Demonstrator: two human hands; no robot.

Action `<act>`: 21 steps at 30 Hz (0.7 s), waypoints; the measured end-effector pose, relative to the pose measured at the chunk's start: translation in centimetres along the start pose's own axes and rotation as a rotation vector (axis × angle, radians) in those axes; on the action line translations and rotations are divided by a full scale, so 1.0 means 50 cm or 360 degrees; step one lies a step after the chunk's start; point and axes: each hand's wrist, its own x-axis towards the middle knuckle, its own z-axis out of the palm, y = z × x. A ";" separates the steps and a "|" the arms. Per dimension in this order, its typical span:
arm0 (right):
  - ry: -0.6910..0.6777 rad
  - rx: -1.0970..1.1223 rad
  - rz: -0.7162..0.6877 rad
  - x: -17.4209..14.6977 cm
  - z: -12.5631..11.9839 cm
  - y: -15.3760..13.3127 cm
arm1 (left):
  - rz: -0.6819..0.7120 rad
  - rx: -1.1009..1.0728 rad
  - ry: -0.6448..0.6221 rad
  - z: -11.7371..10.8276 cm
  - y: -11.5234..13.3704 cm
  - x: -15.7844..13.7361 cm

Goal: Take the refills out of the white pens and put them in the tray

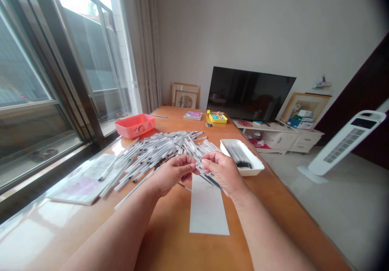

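Note:
A wide heap of slim clear-barrelled pens [158, 151], many with black ends, spreads over the wooden table. At its near right side my left hand [179, 169] is closed, with thumb and forefinger pinched together. Facing it, close by, my right hand [221, 170] is also closed in a pinch. Something thin and pale seems to lie between the fingertips, too small to make out. Below the hands is a strip of white paper [209, 214], with several dark thin sticks [212, 180] at its far end. A white tray [258, 166] beside my right hand holds more pens in a row, black ends toward me.
To the left lie a red plastic basket [130, 131] and a booklet [88, 182] partly under the pens. Farther back are a colourful book [193, 115] and a yellow box [219, 119]. The table's right edge drops to the floor, where a tower fan [343, 145] stands.

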 end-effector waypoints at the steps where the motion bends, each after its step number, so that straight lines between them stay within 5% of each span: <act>1: 0.0000 0.0002 -0.0002 0.000 0.000 -0.001 | 0.0003 0.0004 -0.0002 0.001 0.000 0.000; 21: -0.0141 -0.0042 0.0055 -0.006 0.000 -0.010 | 0.0016 0.0150 -0.0129 -0.010 -0.015 0.003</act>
